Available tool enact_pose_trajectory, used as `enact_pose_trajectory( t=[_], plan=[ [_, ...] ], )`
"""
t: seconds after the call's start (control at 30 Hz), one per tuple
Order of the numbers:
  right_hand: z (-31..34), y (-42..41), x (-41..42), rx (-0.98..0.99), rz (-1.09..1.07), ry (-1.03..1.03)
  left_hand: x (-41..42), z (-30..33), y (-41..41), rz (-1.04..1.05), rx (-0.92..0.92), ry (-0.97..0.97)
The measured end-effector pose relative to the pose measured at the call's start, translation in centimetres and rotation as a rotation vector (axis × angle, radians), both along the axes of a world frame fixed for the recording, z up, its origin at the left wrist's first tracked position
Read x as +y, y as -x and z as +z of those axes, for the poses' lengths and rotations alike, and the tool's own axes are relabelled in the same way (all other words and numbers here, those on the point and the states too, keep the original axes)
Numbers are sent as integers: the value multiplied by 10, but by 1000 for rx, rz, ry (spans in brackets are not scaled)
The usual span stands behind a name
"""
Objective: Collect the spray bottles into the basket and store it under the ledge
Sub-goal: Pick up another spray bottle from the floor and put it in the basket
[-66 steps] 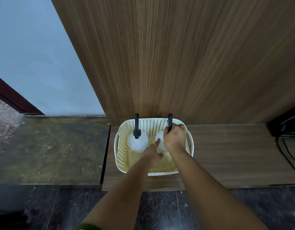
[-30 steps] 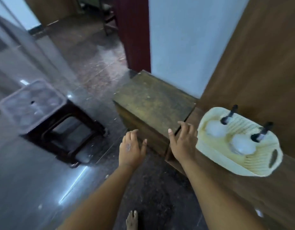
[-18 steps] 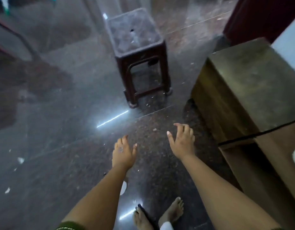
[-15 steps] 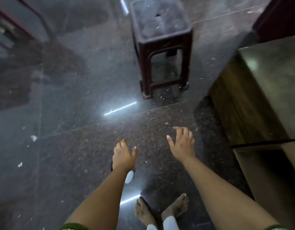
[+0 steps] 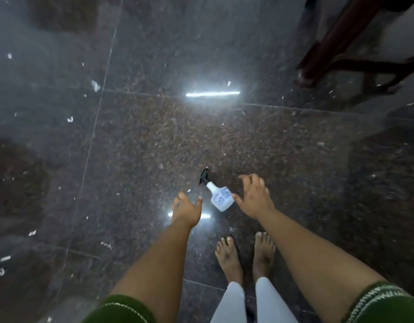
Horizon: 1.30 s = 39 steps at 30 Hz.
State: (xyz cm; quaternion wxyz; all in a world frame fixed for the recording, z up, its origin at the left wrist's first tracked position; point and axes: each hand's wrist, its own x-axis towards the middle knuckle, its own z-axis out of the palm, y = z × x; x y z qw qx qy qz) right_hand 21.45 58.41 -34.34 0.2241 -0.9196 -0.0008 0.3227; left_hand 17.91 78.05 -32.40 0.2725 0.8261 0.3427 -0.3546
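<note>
White spray bottle (image 5: 221, 198) lying on granite floor (image 5: 131, 148), between empty spread left hand (image 5: 186, 209) and right hand (image 5: 255, 198). Step: collecting. Next: grasp body.

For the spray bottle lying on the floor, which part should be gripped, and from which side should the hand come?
Probably the white body of the spray bottle, taken from above by the right hand, which hovers open beside it. The bottle lies on its side on the dark floor, black trigger head pointing away from the person's feet, so the wide body faces up; the trigger is narrow and awkward to grip.
</note>
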Motion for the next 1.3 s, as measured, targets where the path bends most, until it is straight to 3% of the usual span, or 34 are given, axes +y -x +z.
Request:
enact_pose_trajectory(
  t=[0.13,0.3,0.43,0.67,0.83,1.0,1.23,1.3],
  plan=[
    [-69,-12,32,87,65,19,10,-65,-9,67,18,85],
    [-147,-21,54,242,-44,-9,9,-137,-10,227,-25,180],
    [-198,-21,60,380,-58,7,5,-190,-2,387,58,232],
    [-234,-16,65,524,-203,-93,-15,-218,1,758,192,567],
    [-229,-16,66,510,-278,-132,-29,-207,-10,819,135,603],
    [-193,-27,62,475,-424,-255,-27,-176,-29,751,67,562],
    [-83,-68,48,500,-816,-727,-24,-85,-65,689,-201,636],
    [-44,-81,37,478,-867,-817,-28,-54,-73,581,-263,641]
  ],
)
